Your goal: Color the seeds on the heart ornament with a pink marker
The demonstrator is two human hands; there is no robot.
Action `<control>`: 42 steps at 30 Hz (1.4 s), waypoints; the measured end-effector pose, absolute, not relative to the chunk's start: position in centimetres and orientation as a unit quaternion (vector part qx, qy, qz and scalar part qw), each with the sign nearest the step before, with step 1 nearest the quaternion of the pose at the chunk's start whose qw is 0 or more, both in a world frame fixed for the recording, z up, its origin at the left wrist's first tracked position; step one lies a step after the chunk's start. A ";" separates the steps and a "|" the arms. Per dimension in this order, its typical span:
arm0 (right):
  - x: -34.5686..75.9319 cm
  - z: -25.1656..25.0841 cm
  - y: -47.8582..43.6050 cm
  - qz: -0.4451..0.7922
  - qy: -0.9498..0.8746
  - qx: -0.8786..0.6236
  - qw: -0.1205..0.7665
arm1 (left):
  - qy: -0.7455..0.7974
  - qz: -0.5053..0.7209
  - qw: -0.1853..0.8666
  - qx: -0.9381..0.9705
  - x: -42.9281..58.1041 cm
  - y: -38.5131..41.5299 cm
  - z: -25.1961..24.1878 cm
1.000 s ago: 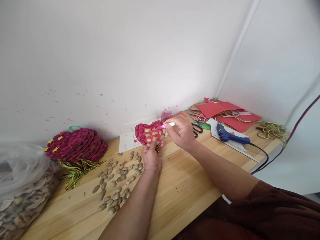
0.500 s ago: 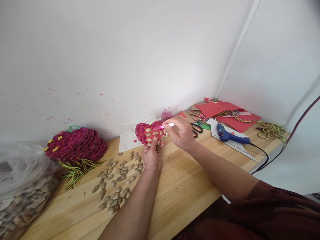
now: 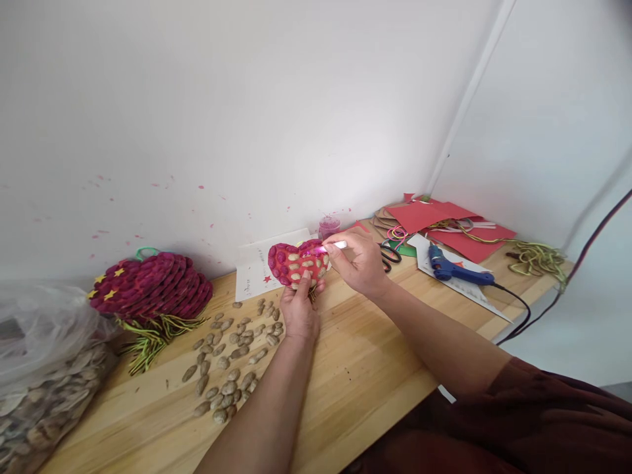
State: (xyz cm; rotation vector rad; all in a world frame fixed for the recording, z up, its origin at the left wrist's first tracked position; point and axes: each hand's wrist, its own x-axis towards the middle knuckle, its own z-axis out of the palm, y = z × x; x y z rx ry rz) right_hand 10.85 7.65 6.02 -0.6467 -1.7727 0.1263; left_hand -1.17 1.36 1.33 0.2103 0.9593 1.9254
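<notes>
- The heart-shaped piece (image 3: 297,263) is up off the tabletop (image 3: 375,355), in front of me and near the back wall. Its face is bumpy with rows of oval shells. Most are coated deep pink, and a patch in the lower middle is bare tan.
- My left hand (image 3: 297,313) is closed on the heart's lower point from below, thumb in front and fingers curled behind it.
- My right hand (image 3: 358,263) is pinched tight around a thin white stick (image 3: 340,245). The stick's glossy pink tip touches the heart's upper right lobe.
- Just behind the heart, a white sheet of paper (image 3: 257,266) lies flat against the wall, and a small clear jar (image 3: 328,226) of pink stuff stands beside it.
- Loose shells (image 3: 232,355), dull brown-grey and almond-shaped, lie scattered on the pale wood to the left of my left forearm.
- Farther left is a fanned stack of magenta hearts (image 3: 153,283) with yellow stars, a green loop and a green-yellow fringe.
- At the far left edge, a crinkled clear plastic bag (image 3: 39,375) bulges with more shells.
- To my right lie black scissors (image 3: 390,253), a blue glue gun (image 3: 451,266) on white paper with its black cord trailing off, red paper sheets (image 3: 444,220) and a tangle of yellow-green cords (image 3: 538,257).
</notes>
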 end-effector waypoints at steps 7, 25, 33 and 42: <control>10.8 6.0 7.5 0.048 -0.764 -0.272 0.584 | 0.397 0.785 0.465 0.095 -1.2 1.5 1.2; 10.8 6.1 7.4 0.047 -0.768 -0.279 0.574 | 0.395 0.789 0.457 0.113 -1.2 1.8 0.3; 10.7 6.0 7.3 0.061 -0.786 -0.282 0.547 | 0.396 0.786 0.462 0.112 -1.2 1.6 0.8; 10.7 6.1 7.1 0.045 -0.795 -0.277 0.538 | 0.403 0.783 0.463 0.105 -1.2 1.7 0.8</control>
